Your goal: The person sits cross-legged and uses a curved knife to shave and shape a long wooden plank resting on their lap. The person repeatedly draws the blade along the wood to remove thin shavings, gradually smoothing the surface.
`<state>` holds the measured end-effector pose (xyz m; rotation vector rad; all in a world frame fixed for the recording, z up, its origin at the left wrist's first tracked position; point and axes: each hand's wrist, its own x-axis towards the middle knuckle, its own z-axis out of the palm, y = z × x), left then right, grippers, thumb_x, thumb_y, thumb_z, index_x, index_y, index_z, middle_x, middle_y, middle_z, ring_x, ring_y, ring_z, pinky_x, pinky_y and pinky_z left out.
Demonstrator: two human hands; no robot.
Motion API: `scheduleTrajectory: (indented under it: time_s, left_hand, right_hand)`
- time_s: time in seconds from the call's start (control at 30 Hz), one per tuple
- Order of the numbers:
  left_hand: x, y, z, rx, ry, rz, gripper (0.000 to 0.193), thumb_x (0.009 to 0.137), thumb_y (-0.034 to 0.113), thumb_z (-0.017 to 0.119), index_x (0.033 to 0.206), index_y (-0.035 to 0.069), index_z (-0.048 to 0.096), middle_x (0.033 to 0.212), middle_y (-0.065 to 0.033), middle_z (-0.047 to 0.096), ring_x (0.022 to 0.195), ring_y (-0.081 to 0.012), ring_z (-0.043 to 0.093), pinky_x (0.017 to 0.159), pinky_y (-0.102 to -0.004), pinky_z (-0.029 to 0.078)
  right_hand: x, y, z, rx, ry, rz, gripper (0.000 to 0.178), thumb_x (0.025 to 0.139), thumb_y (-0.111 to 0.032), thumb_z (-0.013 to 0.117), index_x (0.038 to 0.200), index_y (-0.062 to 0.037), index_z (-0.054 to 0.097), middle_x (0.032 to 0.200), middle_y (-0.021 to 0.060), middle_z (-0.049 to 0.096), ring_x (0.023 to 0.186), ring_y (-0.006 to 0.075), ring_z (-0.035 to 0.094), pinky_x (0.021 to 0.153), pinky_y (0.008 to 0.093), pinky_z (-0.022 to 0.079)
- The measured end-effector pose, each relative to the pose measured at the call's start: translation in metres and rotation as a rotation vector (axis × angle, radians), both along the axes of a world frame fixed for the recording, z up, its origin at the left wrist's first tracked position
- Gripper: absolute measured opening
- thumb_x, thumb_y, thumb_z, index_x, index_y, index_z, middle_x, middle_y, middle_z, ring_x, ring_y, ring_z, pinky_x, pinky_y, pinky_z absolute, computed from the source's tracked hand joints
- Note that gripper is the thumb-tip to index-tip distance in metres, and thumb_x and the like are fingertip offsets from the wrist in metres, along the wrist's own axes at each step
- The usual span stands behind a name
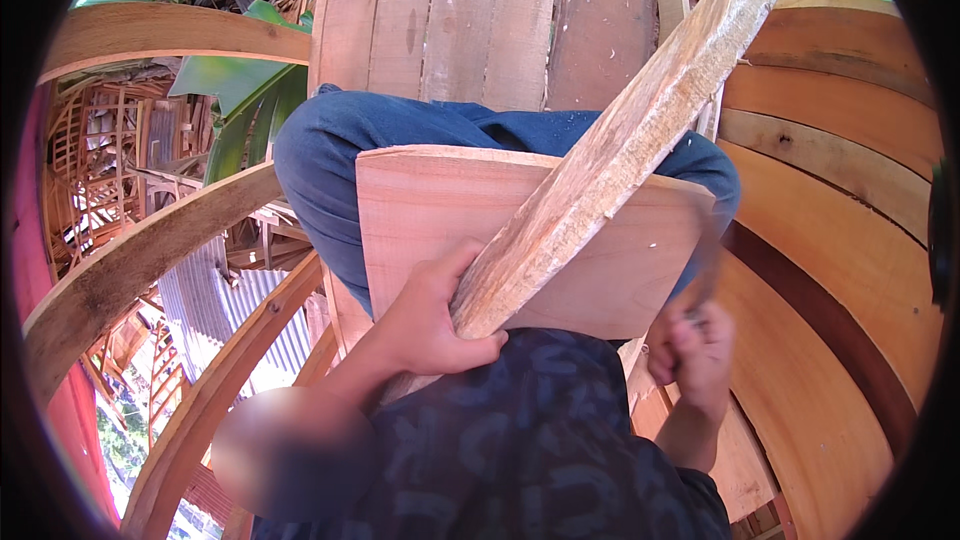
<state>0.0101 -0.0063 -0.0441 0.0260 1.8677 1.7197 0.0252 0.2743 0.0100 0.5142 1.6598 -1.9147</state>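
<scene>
A long, rough-edged wooden batten (620,140) slants across my lap from lower left to upper right. My left hand (432,318) is closed round its lower end, close to my body. Beneath it a wide, smooth board (430,205) lies across my legs, with small chips on it. My right hand (700,348) is closed on the handle of a knife-like tool with a dark blade (708,250). Motion blurs that blade, so its exact kind is unclear. It points away from me beside the board's right edge, apart from the batten.
Planks (450,30) form the surface in front of my legs. A wall of horizontal boards (830,200) stands close on my right. To the left are open wooden rails (150,270), with corrugated metal sheets (235,300) and leaves (230,90) beyond them.
</scene>
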Motion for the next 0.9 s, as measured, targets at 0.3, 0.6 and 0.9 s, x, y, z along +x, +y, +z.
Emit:
scheduleTrajectory:
  time_s: [0.3, 0.6, 0.9]
  left_hand:
    - [-0.003, 0.002, 0.001, 0.017, 0.005, -0.001, 0.058, 0.06, 0.016, 0.072, 0.112, 0.0, 0.052, 0.089, -0.015, 0.06, 0.083, -0.0222, 0.06, 0.077, -0.0317, 0.045]
    - [0.0, 0.0, -0.001, 0.014, -0.003, 0.005, 0.057, 0.06, 0.017, 0.072, 0.111, 0.0, 0.052, 0.089, -0.0147, 0.06, 0.081, -0.0226, 0.059, 0.075, -0.032, 0.045]
    - [-0.001, 0.0, -0.001, 0.002, -0.01, -0.011, 0.059, 0.06, 0.017, 0.072, 0.112, 0.0, 0.052, 0.092, -0.0147, 0.06, 0.087, -0.0227, 0.059, 0.078, -0.0311, 0.045]
  right_hand:
    - [0.019, -0.026, -0.043, 0.514, 0.315, -0.137, 0.019, 0.094, -0.022, 0.057, 0.088, -0.0048, 0.051, 0.061, -0.0005, 0.049, 0.048, 0.002, 0.043, 0.042, 0.0197, 0.033]
    - [0.006, 0.003, 0.001, 0.0, 0.039, 0.004, 0.02, 0.095, -0.02, 0.053, 0.084, -0.0047, 0.048, 0.055, -0.0018, 0.045, 0.041, 0.0038, 0.041, 0.038, 0.0202, 0.032]
    - [0.015, -0.033, -0.026, 0.364, 0.118, 0.08, 0.022, 0.094, -0.019, 0.057, 0.078, -0.0044, 0.052, 0.057, -0.0034, 0.046, 0.047, 0.0039, 0.041, 0.04, 0.0209, 0.032]
